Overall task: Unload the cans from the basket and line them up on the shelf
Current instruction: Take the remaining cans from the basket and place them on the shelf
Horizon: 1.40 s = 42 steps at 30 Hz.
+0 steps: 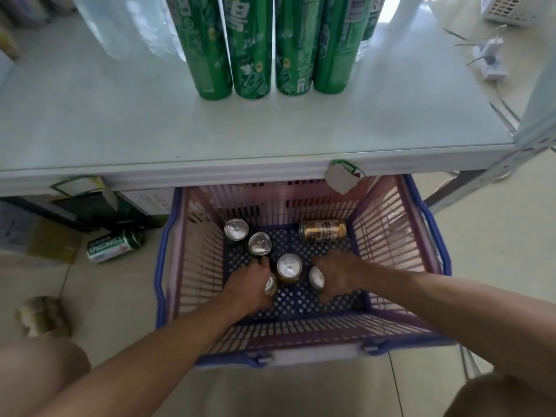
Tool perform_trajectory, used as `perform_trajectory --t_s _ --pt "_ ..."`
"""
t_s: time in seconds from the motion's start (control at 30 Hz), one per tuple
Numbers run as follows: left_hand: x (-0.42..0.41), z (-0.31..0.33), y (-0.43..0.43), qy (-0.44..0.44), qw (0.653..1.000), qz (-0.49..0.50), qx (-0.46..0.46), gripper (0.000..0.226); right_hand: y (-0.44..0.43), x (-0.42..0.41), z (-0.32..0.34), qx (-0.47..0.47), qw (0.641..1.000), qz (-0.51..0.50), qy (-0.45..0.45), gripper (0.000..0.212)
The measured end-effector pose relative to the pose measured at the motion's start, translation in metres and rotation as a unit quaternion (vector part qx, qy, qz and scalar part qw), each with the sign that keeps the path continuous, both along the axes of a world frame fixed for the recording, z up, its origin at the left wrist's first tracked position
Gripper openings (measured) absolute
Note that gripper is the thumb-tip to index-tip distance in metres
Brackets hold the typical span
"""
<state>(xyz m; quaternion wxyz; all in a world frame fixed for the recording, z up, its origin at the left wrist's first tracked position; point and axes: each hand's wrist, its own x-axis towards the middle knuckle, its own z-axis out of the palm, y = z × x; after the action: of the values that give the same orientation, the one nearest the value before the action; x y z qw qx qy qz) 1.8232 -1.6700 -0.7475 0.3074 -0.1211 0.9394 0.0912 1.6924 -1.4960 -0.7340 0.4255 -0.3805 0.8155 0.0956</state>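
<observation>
- Pink plastic slatted basket w/ blue rim (388, 224) sits on floor, partly under white shelf (240, 130).
- Left hand (249, 284): grip closed on gold can (270, 285).
- Right hand (338, 275): grip wrapped round silver-topped can (316, 276).
- 3 upright cans between/behind hands, e.g. centre can (289, 266); gold can lying sideways (322, 230) at back.
- 4 tall green cans (255, 49) lined up on shelf.

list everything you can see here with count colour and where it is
basket: 1, pink with blue rim, on floor under the shelf edge
cans in basket: 6, silver tops, five upright, one gold on its side at the back right
green cans: 4, upright in a row on the shelf
green can: 1, lying on floor left of basket
power strip: 1, white, floor, top right
left hand: on a can
right hand: on a can
</observation>
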Motion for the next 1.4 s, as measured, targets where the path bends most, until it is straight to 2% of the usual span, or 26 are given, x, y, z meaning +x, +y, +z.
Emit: perform_trajectory --t_s 0.1,0.23,0.33,0.5,0.57,0.67,0.77,0.9,0.97,1.07,1.13,1.27,1.4 --pt "-0.004 0.024 -0.009 0.032 0.998 0.043 0.039 0.094 -0.002 -0.007 0.02 -0.046 0.998 -0.052 0.004 0.061" --pt "-0.004 0.069 -0.028 0.078 0.987 0.085 0.112 0.074 0.003 -0.009 0.066 -0.139 0.98 -0.144 0.0 0.049" --pt "0.0 0.104 -0.048 0.096 0.972 0.117 0.179 0.072 0.016 -0.006 0.111 -0.217 0.953 -0.209 -0.029 0.054" --pt "-0.003 0.148 -0.078 0.143 0.948 0.142 0.247 0.056 0.037 -0.012 0.164 -0.347 0.905 -0.24 -0.044 0.046" --pt "-0.004 0.16 -0.09 0.154 0.94 0.139 0.272 0.057 0.042 -0.016 0.179 -0.396 0.883 -0.246 -0.052 0.052" --pt "-0.006 0.184 -0.101 0.163 0.936 0.117 0.288 0.064 0.048 -0.024 0.199 -0.454 0.853 -0.249 -0.064 0.046" --pt "-0.012 0.206 -0.103 0.192 0.929 0.11 0.296 0.053 0.052 -0.032 0.219 -0.499 0.828 -0.248 -0.062 0.043" --pt "-0.019 0.234 -0.107 0.189 0.906 0.111 0.362 0.049 0.057 -0.049 0.244 -0.555 0.785 -0.272 -0.041 0.034" --pt "-0.022 0.248 -0.106 0.228 0.889 0.103 0.382 0.05 0.061 -0.062 0.254 -0.587 0.758 -0.283 -0.008 0.034" --pt "-0.036 0.263 -0.098 0.311 0.83 0.156 0.435 0.057 0.066 -0.082 0.264 -0.614 0.715 -0.331 0.052 0.025" --pt "-0.051 0.271 -0.089 0.363 0.806 0.173 0.433 0.054 0.069 -0.096 0.269 -0.602 0.709 -0.354 0.097 0.028" --pt "-0.085 0.286 -0.057 0.436 0.793 0.182 0.384 0.045 0.065 -0.113 0.269 -0.561 0.726 -0.363 0.162 0.041" --pt "-0.127 0.281 -0.014 0.48 0.815 0.172 0.276 0.058 0.05 -0.123 0.267 -0.519 0.736 -0.361 0.242 0.048"
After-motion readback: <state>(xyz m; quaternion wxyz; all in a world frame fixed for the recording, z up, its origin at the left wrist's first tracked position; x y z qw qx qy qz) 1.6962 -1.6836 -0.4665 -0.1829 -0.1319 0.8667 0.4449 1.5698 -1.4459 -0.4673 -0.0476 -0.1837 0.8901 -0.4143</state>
